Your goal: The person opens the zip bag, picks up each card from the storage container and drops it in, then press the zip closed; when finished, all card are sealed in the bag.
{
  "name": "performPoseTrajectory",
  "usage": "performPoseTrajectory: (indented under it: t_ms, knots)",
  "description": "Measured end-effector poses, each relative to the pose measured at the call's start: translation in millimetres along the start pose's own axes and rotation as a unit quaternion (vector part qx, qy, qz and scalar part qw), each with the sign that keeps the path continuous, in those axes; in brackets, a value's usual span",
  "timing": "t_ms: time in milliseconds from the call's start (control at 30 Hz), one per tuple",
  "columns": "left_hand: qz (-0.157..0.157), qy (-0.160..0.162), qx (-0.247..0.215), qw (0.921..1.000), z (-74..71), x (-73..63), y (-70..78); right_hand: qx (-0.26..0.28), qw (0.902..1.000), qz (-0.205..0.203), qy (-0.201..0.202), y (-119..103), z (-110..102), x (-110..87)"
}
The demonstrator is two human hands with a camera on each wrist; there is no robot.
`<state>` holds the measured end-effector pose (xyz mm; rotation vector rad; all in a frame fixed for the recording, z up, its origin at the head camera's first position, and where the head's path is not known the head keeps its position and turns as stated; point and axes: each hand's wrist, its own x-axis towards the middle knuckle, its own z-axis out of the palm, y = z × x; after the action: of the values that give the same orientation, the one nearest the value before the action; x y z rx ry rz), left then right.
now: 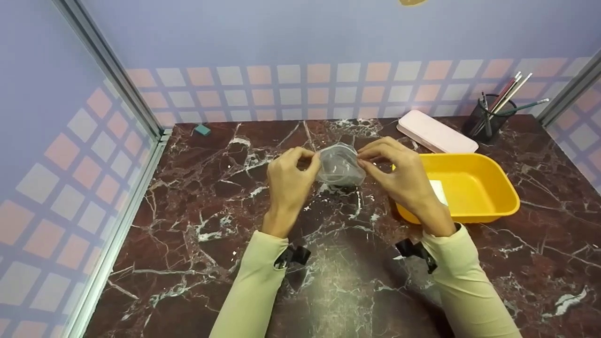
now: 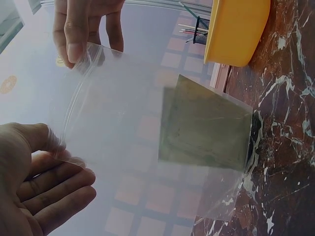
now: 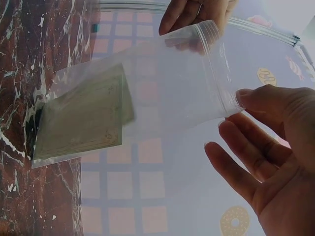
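A clear zip-lock bag (image 1: 339, 165) hangs upright between both hands over the middle of the marble-patterned table. My left hand (image 1: 292, 176) pinches one top corner of it between thumb and fingers. The opposite top corner is pinched by my right hand (image 1: 399, 172). Inside the bag, low down, lie flat greenish-grey sheets (image 2: 206, 128), which overlap at an angle; in the right wrist view faint printed lines edge the front sheet (image 3: 81, 115). The bag's bottom edge meets the tabletop in both wrist views.
To the right stands a yellow tray (image 1: 474, 188) with a white item (image 1: 438, 191) inside, partly behind my right wrist. Behind it are a pale pink case (image 1: 436, 131) and a black mesh cup (image 1: 488, 119) of pencils. A small teal block (image 1: 202, 130) lies at the back left.
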<state>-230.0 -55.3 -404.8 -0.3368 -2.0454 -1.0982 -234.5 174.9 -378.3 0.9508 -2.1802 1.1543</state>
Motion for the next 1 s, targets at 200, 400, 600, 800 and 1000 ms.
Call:
performPoseTrajectory:
  t_ms: [200, 400, 600, 800, 1000]
  knots:
    - [0.005, 0.002, -0.002, 1.0000, 1.0, -0.2, -0.9, -0.005, 0.9999, 0.010, 0.012, -2, -9, -0.7]
    - [0.000, 0.001, -0.010, 1.0000, 2.1, -2.1, -1.7, 0.016, 0.9991, 0.027, 0.028, -3, -20, -3.6]
    - [-0.002, 0.001, -0.014, 0.9999, 2.0, -2.4, -1.8, 0.006, 0.9985, 0.042, 0.035, 1, -33, -5.3]
    - [0.008, 0.005, 0.001, 1.0000, 0.6, 0.1, -2.1, -0.016, 0.9985, 0.048, 0.022, 9, -47, -3.9]
    - [0.008, 0.010, -0.001, 0.9999, -1.2, 2.3, -2.1, -0.030, 0.9977, 0.060, -0.010, 24, -61, -2.2]
